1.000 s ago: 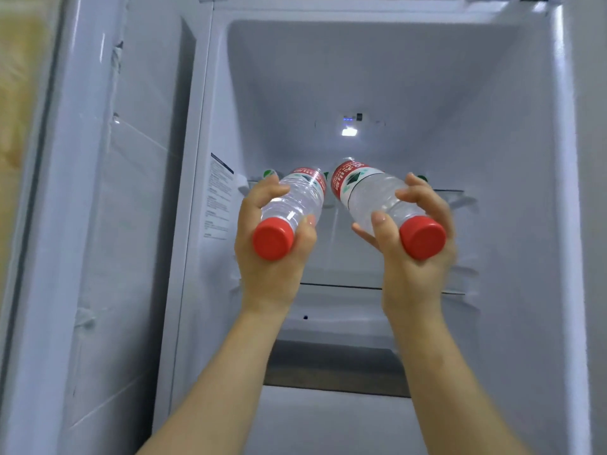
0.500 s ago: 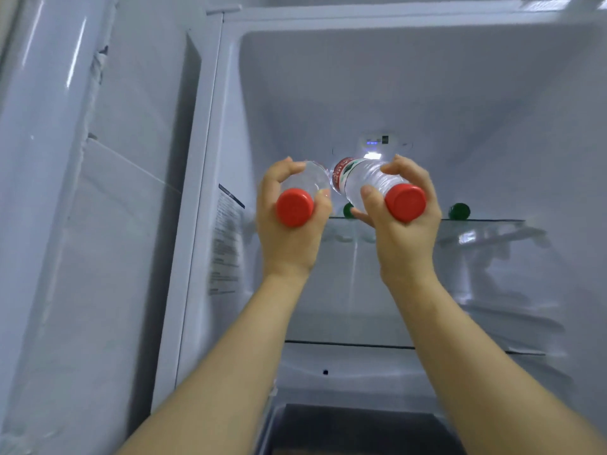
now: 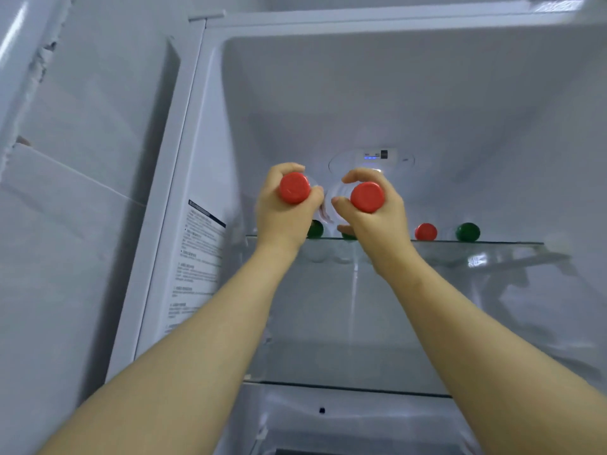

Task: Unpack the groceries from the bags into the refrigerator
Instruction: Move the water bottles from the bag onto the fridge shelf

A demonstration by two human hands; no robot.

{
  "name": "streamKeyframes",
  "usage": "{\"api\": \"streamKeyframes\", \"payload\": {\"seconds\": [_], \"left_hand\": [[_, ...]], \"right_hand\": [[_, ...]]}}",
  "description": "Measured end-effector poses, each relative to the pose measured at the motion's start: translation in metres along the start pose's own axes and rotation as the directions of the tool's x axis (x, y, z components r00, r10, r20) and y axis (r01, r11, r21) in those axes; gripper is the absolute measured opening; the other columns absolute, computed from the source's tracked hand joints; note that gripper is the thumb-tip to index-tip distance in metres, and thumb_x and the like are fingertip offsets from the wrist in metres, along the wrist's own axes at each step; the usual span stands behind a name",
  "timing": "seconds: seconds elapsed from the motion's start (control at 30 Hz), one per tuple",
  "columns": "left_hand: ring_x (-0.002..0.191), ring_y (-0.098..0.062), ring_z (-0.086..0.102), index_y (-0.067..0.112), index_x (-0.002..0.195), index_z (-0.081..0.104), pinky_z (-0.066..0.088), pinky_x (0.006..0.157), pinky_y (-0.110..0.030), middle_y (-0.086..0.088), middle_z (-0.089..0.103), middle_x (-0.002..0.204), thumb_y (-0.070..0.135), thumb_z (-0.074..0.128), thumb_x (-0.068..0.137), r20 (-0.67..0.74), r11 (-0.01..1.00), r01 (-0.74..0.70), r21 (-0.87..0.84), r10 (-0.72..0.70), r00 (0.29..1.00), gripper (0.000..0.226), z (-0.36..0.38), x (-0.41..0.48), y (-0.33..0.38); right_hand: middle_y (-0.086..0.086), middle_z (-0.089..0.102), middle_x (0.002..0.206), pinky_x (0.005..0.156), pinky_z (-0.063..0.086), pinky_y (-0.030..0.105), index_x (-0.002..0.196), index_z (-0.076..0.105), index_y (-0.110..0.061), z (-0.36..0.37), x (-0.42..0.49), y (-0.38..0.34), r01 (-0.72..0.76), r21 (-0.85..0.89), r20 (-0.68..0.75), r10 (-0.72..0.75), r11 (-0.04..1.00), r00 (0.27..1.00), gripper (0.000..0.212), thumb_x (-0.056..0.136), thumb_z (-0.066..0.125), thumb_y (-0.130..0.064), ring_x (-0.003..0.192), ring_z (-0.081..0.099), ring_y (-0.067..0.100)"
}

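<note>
Both arms reach up into the open refrigerator (image 3: 460,110). My left hand (image 3: 282,221) grips a clear water bottle by its neck, its red cap (image 3: 294,188) pointing at me. My right hand (image 3: 377,224) grips a second clear bottle the same way, red cap (image 3: 367,197) toward me. Both bottles point into the fridge just above the top glass shelf (image 3: 492,243); their bodies are mostly hidden behind my hands. The two hands are close together, side by side.
On the top shelf lie other bottles, seen as a red cap (image 3: 425,232) and green caps (image 3: 467,232) (image 3: 316,229). A lower glass shelf (image 3: 361,389) sits beneath. The open fridge door (image 3: 65,224) stands at left, a label sticker (image 3: 197,257) on the inner wall.
Both hands have risen and pushed the bottles deeper, level with the top shelf. The bottles now point straight in, labels hidden. My view has tilted upward.
</note>
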State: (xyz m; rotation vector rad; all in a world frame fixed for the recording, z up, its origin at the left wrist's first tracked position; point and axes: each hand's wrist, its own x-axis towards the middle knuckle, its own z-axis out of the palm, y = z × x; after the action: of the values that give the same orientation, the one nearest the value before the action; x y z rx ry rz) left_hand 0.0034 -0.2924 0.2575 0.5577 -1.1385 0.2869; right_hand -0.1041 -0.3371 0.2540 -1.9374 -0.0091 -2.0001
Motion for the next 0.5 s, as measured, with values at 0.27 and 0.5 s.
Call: {"api": "streamKeyframes", "payload": {"seconds": [0.27, 0.5], "left_hand": [[0.080, -0.011, 0.057, 0.025, 0.102, 0.038, 0.053, 0.078, -0.039, 0.016, 0.050, 0.081, 0.028, 0.068, 0.078, 0.192, 0.949, -0.023, 0.314, -0.040, 0.980, 0.038, -0.009, 0.025, -0.012], [0.086, -0.021, 0.051, 0.013, 0.103, 0.052, 0.043, 0.078, -0.029, 0.006, 0.037, 0.107, 0.033, 0.075, 0.074, 0.319, 0.792, -0.211, 0.573, 0.021, 0.947, 0.042, -0.008, 0.050, -0.030]], "right_hand": [[-0.018, 0.050, 0.088, 0.065, 0.042, 0.015, 0.103, 0.051, -0.026, -0.004, 0.030, 0.007, 0.025, -0.268, 0.184, 0.026, 0.963, 0.983, 0.033, 0.079, 0.066, -0.010, 0.076, 0.050, 0.003], [-0.014, 0.052, 0.090, 0.075, 0.043, 0.025, 0.107, 0.053, -0.025, -0.009, 0.047, 0.026, -0.109, -0.315, 0.124, 0.155, 0.943, 0.980, 0.036, 0.078, 0.070, -0.014, 0.088, 0.052, 0.015]]}}
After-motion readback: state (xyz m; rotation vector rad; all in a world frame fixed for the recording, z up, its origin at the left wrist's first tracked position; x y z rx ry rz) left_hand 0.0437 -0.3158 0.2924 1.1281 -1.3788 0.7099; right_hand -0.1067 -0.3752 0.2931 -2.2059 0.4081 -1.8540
